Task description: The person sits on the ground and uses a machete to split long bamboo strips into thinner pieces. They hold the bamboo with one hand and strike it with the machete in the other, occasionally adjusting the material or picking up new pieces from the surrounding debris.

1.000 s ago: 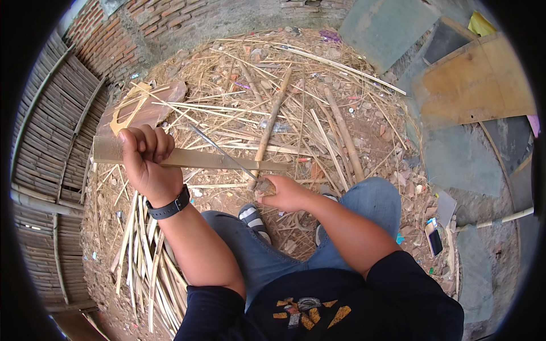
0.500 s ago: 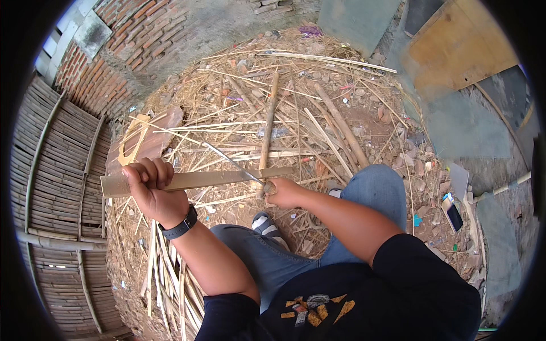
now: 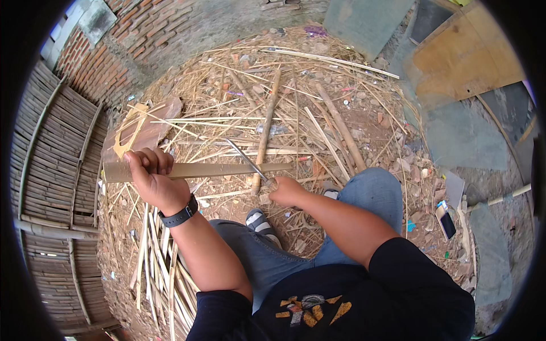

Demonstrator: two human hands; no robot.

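Note:
My left hand [image 3: 156, 176] is closed around a flat, pale bamboo slat [image 3: 213, 170] near its wide left end. The slat points to the right, and its narrow end lies over a round bamboo pole [image 3: 267, 125] on the ground. My right hand [image 3: 286, 192] grips a long-bladed knife [image 3: 242, 154] by its handle. Its blade slants up and to the left across the slat near the narrow end. Whether the edge bites into the slat I cannot tell.
Split bamboo strips [image 3: 159, 267] are heaped beside my left leg. A second pole [image 3: 341, 128] lies ahead among shavings and rubble. To the right are a phone [image 3: 446, 221] and leaning sheets [image 3: 466, 54]. A bamboo-slat wall [image 3: 54, 170] stands at left, a brick wall [image 3: 153, 28] beyond.
The knife has turned to a steeper slant, its tip shifting right relative to the slat. My left hand keeps its hold on the slat. The whole view has tilted slightly.

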